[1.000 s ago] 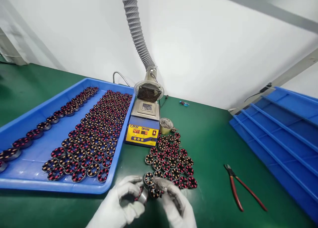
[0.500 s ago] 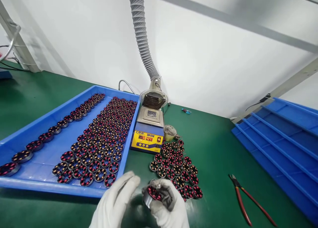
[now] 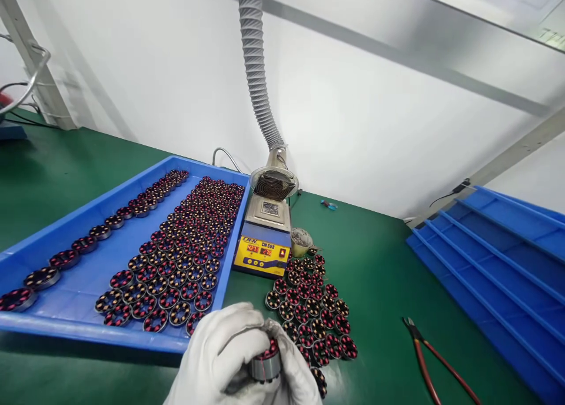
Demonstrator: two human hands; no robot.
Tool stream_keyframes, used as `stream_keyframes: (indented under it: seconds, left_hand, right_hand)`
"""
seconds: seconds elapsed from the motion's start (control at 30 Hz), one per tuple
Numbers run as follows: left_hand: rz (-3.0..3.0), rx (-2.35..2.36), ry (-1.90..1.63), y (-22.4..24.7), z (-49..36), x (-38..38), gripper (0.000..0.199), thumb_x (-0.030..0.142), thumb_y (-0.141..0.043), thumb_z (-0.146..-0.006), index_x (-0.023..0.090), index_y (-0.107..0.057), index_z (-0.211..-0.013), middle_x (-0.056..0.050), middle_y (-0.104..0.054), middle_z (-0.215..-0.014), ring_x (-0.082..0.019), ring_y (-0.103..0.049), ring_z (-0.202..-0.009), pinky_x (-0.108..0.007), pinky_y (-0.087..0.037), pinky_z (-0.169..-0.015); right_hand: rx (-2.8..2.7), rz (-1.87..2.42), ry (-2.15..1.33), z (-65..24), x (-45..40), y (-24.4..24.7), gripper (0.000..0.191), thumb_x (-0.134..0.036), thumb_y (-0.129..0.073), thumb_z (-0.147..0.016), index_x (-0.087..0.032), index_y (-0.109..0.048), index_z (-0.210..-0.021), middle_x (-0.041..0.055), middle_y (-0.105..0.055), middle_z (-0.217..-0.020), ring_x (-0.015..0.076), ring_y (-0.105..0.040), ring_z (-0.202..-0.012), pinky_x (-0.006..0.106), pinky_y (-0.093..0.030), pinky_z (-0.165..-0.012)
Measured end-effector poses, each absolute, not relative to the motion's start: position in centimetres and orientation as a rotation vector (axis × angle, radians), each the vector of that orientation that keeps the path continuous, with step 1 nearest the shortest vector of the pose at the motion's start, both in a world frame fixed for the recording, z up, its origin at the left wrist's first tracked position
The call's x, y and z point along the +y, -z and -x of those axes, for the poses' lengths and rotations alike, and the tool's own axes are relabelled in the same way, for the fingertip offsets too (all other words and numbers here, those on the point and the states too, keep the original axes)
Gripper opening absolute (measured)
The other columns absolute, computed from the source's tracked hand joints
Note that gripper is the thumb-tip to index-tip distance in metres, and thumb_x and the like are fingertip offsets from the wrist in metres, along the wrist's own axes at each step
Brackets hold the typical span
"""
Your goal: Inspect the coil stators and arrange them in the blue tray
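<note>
A ring-shaped motor stator [image 3: 265, 365] with red windings and a grey metal rim is held low at the front of the view. My left hand [image 3: 214, 355], in a white glove, curls its fingers around the stator from the left. From the other side, my right hand [image 3: 295, 364] grips it too, its white glove smudged dark at the fingertips. Gloves cover part of the ring. Just right of my hands, a group of similar stators [image 3: 313, 306] with red or tan windings lies on the green table [image 3: 375, 258].
A blue tray [image 3: 88, 328] with many stators spreads out on the left. Behind my hands stands a yellow-and-blue solder pot [image 3: 262, 256] under an extraction hose [image 3: 256, 63], beside a small cup [image 3: 301, 240]. Red-handled cutters [image 3: 424, 349] and stacked blue trays [image 3: 498, 275] are on the right.
My left hand has moved right and closed on the stator, which only my right hand held before. The stator now sits more upright, its rim facing me. The view has shifted slightly.
</note>
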State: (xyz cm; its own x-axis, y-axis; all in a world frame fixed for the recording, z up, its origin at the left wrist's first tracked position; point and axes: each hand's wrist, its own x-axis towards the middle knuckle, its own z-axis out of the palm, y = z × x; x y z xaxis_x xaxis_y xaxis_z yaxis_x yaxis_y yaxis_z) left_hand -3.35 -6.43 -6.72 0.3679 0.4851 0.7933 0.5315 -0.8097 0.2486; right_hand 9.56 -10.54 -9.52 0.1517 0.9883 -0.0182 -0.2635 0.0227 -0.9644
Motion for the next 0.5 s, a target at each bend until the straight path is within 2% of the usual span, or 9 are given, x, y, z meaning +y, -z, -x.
stream_keyframes:
  seconds: [0.1,0.23,0.37,0.5]
  left_hand:
    - [2.536,-0.913,1.428,6.5,3.5,-6.3,0.024,0.039,-0.040,-0.092,0.022,-0.056,-0.091,-0.005,-0.073,-0.085,-0.018,-0.067,-0.087,-0.030,-0.058,-0.067]
    - [2.615,-0.992,1.417,6.7,3.7,-6.4,0.027,0.046,-0.043,-0.089,0.022,-0.056,-0.091,-0.005,-0.072,-0.090,-0.017,-0.068,-0.087,-0.025,-0.058,-0.069]
    - [2.664,-0.917,1.350,6.7,4.3,-6.5,0.033,0.041,-0.028,-0.095,0.022,-0.055,-0.098,-0.004,-0.072,-0.093,-0.014,-0.066,-0.091,-0.023,-0.055,-0.074]
    - [2.690,-0.837,1.282,6.1,4.3,-6.4,0.034,0.040,-0.027,-0.096,0.021,-0.055,-0.094,-0.003,-0.072,-0.093,-0.015,-0.065,-0.091,-0.025,-0.052,-0.076]
  right_hand:
    - [-0.950,1.064,-1.200,-9.6,-10.4,9.5,0.041,-0.057,-0.057,-0.077,-0.022,-0.064,-0.096,0.0063,-0.069,-0.083,0.0223,-0.066,-0.079,0.040,-0.054,-0.068]
    - [-1.004,1.047,-1.179,-10.1,-9.8,9.2,0.034,-0.056,-0.060,-0.073,-0.026,-0.069,-0.086,0.0065,-0.068,-0.073,0.0252,-0.065,-0.072,0.038,-0.054,-0.061]
    - [-1.085,1.017,-1.121,-10.9,-10.3,8.0,0.026,-0.047,-0.076,-0.060,-0.027,-0.071,-0.077,0.0041,-0.065,-0.080,0.0202,-0.062,-0.075,0.030,-0.052,-0.065]
    - [-1.313,1.075,-0.923,-11.1,-10.7,6.9,0.008,-0.036,-0.072,-0.069,-0.030,-0.072,-0.073,0.0029,-0.065,-0.079,0.0171,-0.061,-0.071,0.028,-0.049,-0.068]
